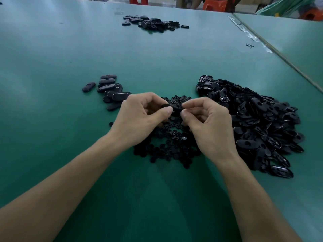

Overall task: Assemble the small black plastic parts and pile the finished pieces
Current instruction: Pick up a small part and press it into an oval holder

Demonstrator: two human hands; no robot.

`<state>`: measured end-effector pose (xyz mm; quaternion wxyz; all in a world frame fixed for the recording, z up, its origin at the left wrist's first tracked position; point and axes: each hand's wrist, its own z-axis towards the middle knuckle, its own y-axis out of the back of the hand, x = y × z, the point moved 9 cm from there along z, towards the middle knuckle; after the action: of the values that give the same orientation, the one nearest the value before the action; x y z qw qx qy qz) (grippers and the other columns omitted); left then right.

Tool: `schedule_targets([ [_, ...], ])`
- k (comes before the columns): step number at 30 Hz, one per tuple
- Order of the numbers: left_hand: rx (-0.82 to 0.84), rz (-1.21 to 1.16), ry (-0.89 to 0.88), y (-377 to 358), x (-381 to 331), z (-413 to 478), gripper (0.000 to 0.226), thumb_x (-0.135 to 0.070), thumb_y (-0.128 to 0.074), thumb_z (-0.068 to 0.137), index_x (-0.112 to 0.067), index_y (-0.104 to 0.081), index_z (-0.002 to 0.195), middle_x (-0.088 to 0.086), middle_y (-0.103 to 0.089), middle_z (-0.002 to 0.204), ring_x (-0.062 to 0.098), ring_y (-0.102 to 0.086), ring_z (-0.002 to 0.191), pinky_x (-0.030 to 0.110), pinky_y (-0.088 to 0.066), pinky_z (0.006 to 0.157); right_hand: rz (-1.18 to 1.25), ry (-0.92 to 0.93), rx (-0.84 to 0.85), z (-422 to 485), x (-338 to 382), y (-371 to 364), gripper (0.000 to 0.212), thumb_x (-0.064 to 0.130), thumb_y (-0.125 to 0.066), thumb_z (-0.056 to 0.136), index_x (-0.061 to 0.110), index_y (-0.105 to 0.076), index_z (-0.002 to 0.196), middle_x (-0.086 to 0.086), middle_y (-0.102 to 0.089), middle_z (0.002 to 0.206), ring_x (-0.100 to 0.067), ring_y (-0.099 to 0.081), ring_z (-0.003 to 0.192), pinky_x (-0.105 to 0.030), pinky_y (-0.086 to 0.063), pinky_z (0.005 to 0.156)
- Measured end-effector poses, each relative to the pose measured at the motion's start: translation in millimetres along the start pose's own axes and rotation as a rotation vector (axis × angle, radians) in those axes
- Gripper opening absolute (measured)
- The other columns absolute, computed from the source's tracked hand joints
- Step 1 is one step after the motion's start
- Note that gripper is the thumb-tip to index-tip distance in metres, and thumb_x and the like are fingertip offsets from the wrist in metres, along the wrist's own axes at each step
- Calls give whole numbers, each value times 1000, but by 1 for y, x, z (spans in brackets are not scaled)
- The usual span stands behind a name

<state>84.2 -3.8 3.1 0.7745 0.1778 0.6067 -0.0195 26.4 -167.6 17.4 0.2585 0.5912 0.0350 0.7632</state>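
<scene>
My left hand and my right hand meet above the table's middle, both pinching one black oval plastic part between thumbs and fingertips. Under the hands lies a spread of small round black pieces. To the right sits a big heap of black oval shells, many lying hollow side up. To the left is a small pile of closed oval pieces, smooth side up. Whether a round piece sits in the held part is hidden by my fingers.
A green table carries everything. Another small heap of black parts lies far back. A seam with tape runs along the right side. Orange stools stand beyond the far edge.
</scene>
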Motion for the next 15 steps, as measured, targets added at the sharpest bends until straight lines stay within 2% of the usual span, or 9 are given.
schedule_targets([
  [2, -23, -8, -26, 3, -5, 1, 7, -26, -78, 82, -23, -72, 83, -1, -75, 70, 25, -73, 68, 35, -61, 66, 17, 17, 28, -1, 3, -6, 25, 8, -72, 89, 32, -71, 89, 13, -75, 81, -5, -71, 76, -22, -56, 74],
  [4, -12, -57, -23, 3, -7, 2, 9, -16, -79, 86, -21, -72, 88, -1, -74, 68, 19, -73, 64, 27, -58, 60, 39, 18, 30, -2, 4, -8, 21, 9, -71, 90, 30, -73, 93, 14, -75, 83, -4, -70, 77, -19, -54, 74],
  [7, 13, -107, 22, 2, -5, 2, 12, -8, -76, 87, -17, -72, 95, 0, -73, 67, 14, -72, 63, 21, -55, 58, 69, 3, 13, -2, 2, -8, 17, 10, -70, 91, 27, -74, 96, 12, -74, 83, -4, -69, 76, -21, -53, 75],
  [12, 18, -171, 50, 1, -2, 1, 8, -8, -75, 87, -15, -74, 87, 2, -76, 71, 14, -73, 66, 21, -57, 62, 88, -6, -6, -4, 2, -8, 17, 12, -71, 90, 28, -73, 97, 12, -74, 82, -5, -69, 77, -24, -55, 76],
  [15, 14, -116, 21, 4, -3, 1, 7, -14, -80, 84, -18, -75, 85, 3, -76, 73, 20, -73, 68, 29, -59, 64, 102, 1, -14, -4, 2, -7, 18, 12, -71, 90, 28, -73, 97, 12, -74, 83, -5, -70, 79, -23, -54, 77],
])
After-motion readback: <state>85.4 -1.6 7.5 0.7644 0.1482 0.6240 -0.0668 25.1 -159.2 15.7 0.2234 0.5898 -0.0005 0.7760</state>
